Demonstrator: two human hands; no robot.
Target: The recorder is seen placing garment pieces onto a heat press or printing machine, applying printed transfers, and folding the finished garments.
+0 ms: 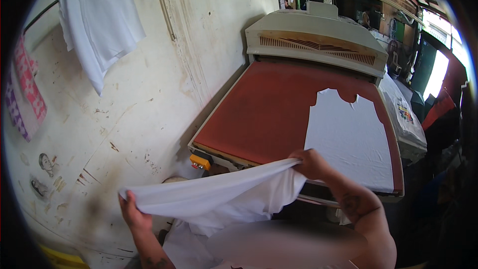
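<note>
Stretched between my two hands is a piece of white fabric (214, 194), its upper edge pulled nearly straight and the rest hanging in folds. My left hand (134, 211) pinches one corner, close to the wall. The other end is gripped by my right hand (312, 164), just over the front edge of a flat red press bed (239, 114). On the right half of that bed a white cut shirt panel (348, 139) lies flat, neck end away from me, with small wrinkles. Some fingertips are hidden by the cloth.
Behind the bed rises the beige vented press housing (318, 45). A yellow switch box (200, 162) sticks out at the bed's front left corner. White cloth (102, 25) and a pink patterned towel (30, 74) hang along the left wall. Stacked white printed fabric (406, 114) lies to the right.
</note>
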